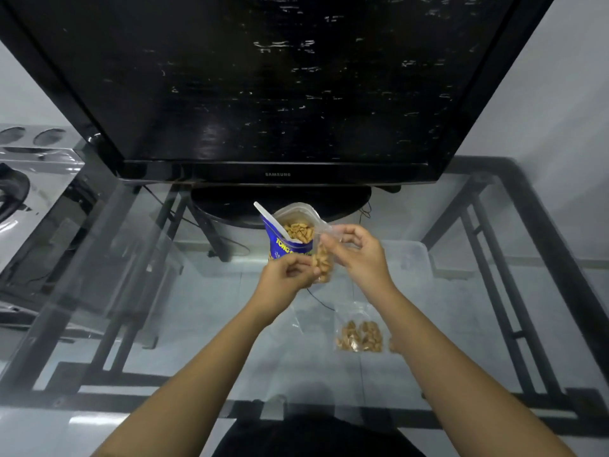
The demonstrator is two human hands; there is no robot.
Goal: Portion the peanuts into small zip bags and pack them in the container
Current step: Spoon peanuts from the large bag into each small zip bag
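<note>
The glass counter (138, 423) carries one filled bag (360, 334) lying flat. Beyond it, both grips are curled on a small zip bag (323, 262) of peanuts held off the counter: the left grip (286, 275) pinches its lower side, the right grip (354, 250) its top. Sealing seems to be the step: keep it upright and press the strip end to end. Just behind, the open peanut pouch (286, 244) with its spoon (273, 221) could be knocked. The clear container (408, 258) waits right, below a television (280, 87).

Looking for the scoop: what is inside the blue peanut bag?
The blue peanut bag holds peanuts, with a white plastic spoon standing in them. Its bowl is buried; the bag's wall hides how deep the peanuts go.
</note>
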